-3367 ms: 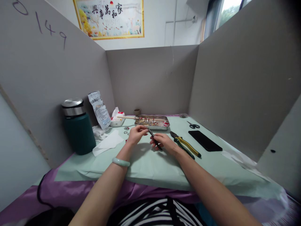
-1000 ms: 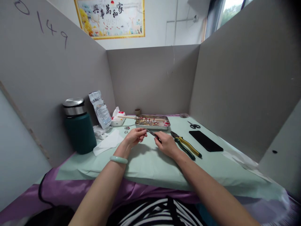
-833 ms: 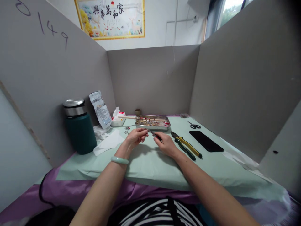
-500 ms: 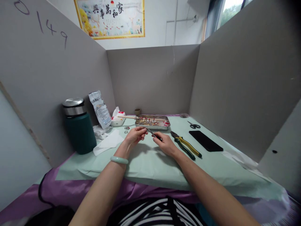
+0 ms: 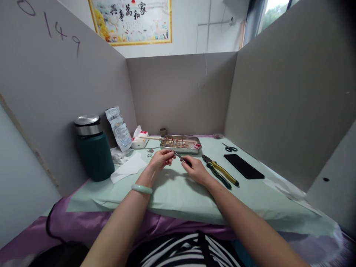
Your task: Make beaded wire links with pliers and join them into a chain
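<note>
My right hand [image 5: 195, 171] is closed around slim needle-nose pliers [image 5: 179, 157], their dark grips mostly hidden in the palm. The thin metal jaws point up and left, reaching the fingertips of my left hand [image 5: 162, 160]. Those fingers are pinched at the jaw tip; whatever small piece they hold is too tiny to make out. A pale green bangle [image 5: 141, 189] circles my left wrist. Just beyond both hands lies a metal tray [image 5: 180, 150] of small red and gold beads, with a wooden stick [image 5: 150, 138] strung with red beads resting across it.
Large green-and-yellow pliers [image 5: 219, 172], a black phone-like slab [image 5: 243, 166] and scissors [image 5: 230, 148] lie to the right. Leftward are a green flask [image 5: 94, 155], a foil pouch [image 5: 119, 128], tissues [image 5: 129, 167] and small rings [image 5: 150, 151]. Grey partitions [image 5: 182, 92] enclose the table.
</note>
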The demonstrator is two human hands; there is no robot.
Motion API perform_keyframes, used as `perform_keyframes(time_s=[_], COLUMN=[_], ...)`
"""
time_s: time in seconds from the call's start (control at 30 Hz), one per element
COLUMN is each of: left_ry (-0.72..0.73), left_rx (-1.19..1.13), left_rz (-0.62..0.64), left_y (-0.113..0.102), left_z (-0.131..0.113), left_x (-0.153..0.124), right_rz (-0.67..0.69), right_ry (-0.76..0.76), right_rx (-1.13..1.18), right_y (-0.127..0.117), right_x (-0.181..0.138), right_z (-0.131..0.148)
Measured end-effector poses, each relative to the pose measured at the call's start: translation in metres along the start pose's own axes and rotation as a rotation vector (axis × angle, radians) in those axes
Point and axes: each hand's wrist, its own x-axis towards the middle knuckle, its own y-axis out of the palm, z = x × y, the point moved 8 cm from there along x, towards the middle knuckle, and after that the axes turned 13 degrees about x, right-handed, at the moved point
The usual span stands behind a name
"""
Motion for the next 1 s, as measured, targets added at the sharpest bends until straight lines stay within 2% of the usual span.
perform_keyframes(time_s=[0.47,1.0], left_ry=[0.021,0.034], left_rx=[-0.069,-0.027], left_rz=[-0.004,-0.021], left_y=[0.0001,-0.0009], left_z=[-0.0004,-0.0016], left_x=[0.0003,0.0004], right_rz=[0.003,0.011], right_ry=[0.023,0.030], right_rx=[0.030,0.034], right_y=[0.0012,0.0026], right_x=[0.0001,0.0002], right_z=[0.0020,0.0005])
